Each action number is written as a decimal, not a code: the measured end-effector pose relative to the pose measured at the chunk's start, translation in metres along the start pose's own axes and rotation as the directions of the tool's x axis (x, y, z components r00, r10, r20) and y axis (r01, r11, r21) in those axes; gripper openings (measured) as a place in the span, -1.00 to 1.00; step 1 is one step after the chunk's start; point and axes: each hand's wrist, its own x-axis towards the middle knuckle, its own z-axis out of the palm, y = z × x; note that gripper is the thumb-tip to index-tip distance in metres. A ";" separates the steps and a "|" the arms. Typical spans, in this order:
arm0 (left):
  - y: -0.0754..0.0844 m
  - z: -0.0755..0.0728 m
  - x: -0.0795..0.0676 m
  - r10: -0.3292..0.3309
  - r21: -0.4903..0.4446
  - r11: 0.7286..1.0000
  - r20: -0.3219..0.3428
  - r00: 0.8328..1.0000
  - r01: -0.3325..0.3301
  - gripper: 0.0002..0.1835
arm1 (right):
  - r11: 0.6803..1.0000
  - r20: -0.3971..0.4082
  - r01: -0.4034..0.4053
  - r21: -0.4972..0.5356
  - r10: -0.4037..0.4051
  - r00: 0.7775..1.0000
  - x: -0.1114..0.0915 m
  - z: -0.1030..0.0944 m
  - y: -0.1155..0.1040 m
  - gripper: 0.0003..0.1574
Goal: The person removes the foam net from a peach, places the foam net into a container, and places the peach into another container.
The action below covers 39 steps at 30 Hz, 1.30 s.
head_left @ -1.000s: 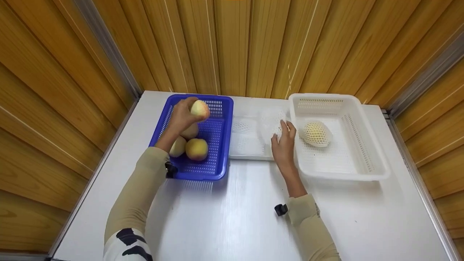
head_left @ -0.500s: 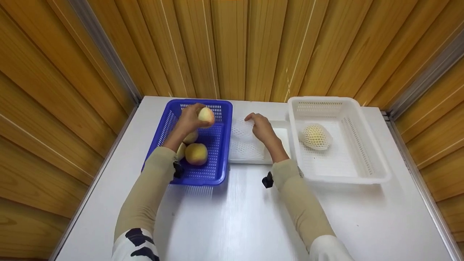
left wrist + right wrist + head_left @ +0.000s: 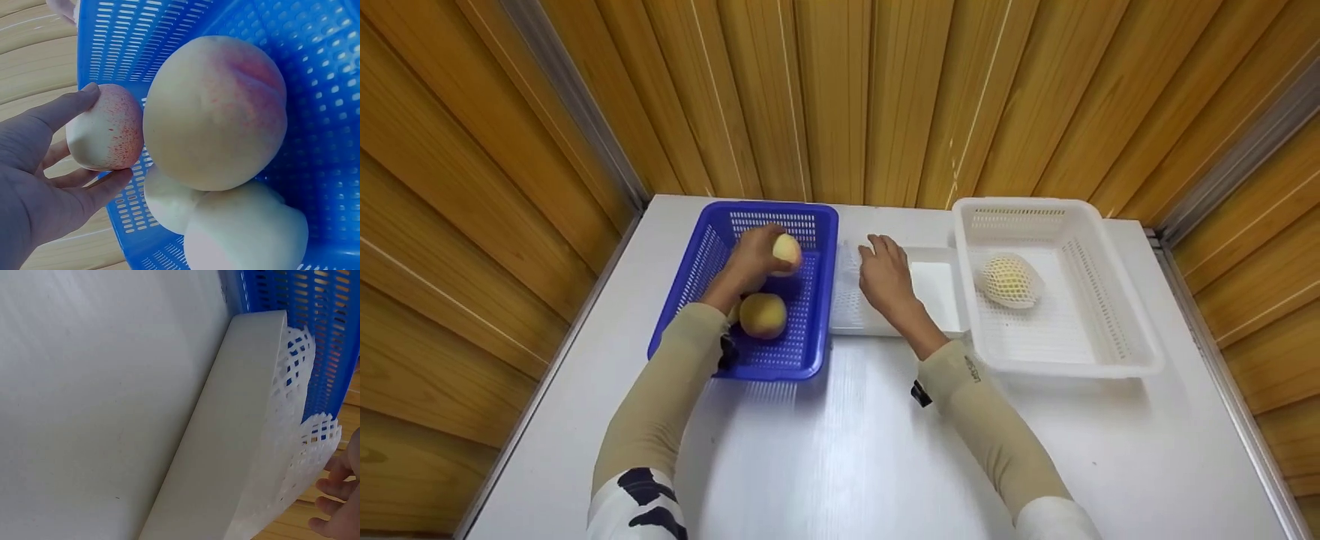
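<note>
My left hand [image 3: 756, 255] holds a peach [image 3: 786, 251] over the blue basket [image 3: 826, 300]. In the left wrist view, thumb and fingertips clasp its pale, red-speckled side. Beneath lie more peaches, among them a yellow-red peach [image 3: 763, 315]; the left wrist view shows a large peach [image 3: 216, 112] and two paler ones partly behind it. My right hand [image 3: 886, 277] is over the left part of a shallow white tray [image 3: 960, 315], beside white foam fruit nets [image 3: 847, 300]. Its fingers are parted and slightly bent near a foam net [image 3: 315, 450] in the right wrist view, apparently without gripping it.
A white basket [image 3: 1140, 330] stands to the right, with one netted fruit [image 3: 1011, 281] inside. The tray sits between both baskets on the white table [image 3: 840, 450]. Wood-patterned walls [image 3: 840, 97] rise behind and at both sides.
My right hand has moved left from near the white basket, and the tray's right part now shows. My left hand, still holding the peach, has sunk slightly lower and to the right.
</note>
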 end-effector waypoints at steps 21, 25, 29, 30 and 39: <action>0.000 0.003 0.008 0.003 0.066 0.998 0.107 0.994 -0.010 -0.26 | 0.989 0.476 -0.117 0.086 0.063 0.877 0.004 0.033 -0.010 -0.36; -0.001 0.002 0.009 -0.034 -0.006 0.999 0.139 0.990 0.036 -0.26 | 0.995 0.403 -0.069 0.070 0.035 0.915 0.005 0.035 -0.010 -0.48; 0.001 0.006 0.011 -0.057 -0.028 0.998 0.159 0.986 0.062 -0.26 | 1.000 0.252 -0.026 -0.003 0.026 0.967 0.009 0.035 -0.008 -0.70; 0.002 0.008 0.012 -0.057 -0.011 0.998 0.163 0.985 0.060 -0.26 | 0.999 0.216 -0.026 -0.022 0.031 0.976 0.011 0.035 -0.007 -0.74; 0.008 0.018 0.022 -0.064 0.228 0.974 0.226 0.972 0.011 -0.38 | 0.994 -0.024 -0.107 0.002 0.107 0.994 0.021 0.023 -0.007 -0.81</action>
